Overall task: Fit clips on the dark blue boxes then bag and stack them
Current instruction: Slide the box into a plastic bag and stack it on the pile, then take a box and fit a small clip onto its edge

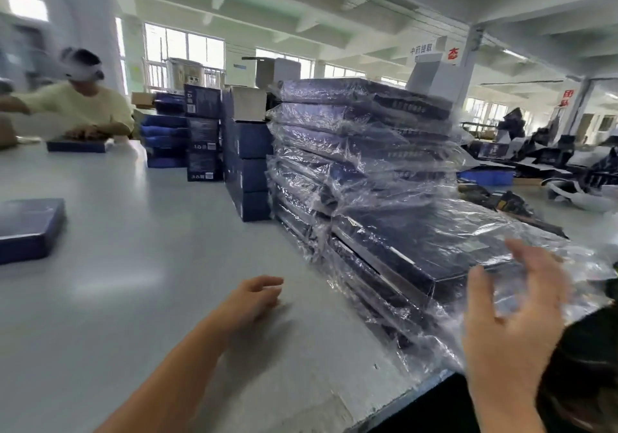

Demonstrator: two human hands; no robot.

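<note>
Right hand [511, 325] beside bagged boxes [434, 248], empty.

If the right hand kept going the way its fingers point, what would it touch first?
Probably the top bagged box of the nearer, lower stack: the open right hand points up and forward at its plastic-wrapped near edge. Motion blur leaves the remaining gap unclear.

Dark blue boxes sealed in crinkled clear bags sit in two piles on the right of the grey surface [140, 265]; the tall bagged stack [364, 151] stands behind, layers slightly askew; a lower bagged stack [434, 252] lies in front of it, touching it; one unbagged blue box [28, 228] lies flat at the left edge, well apart.
</note>
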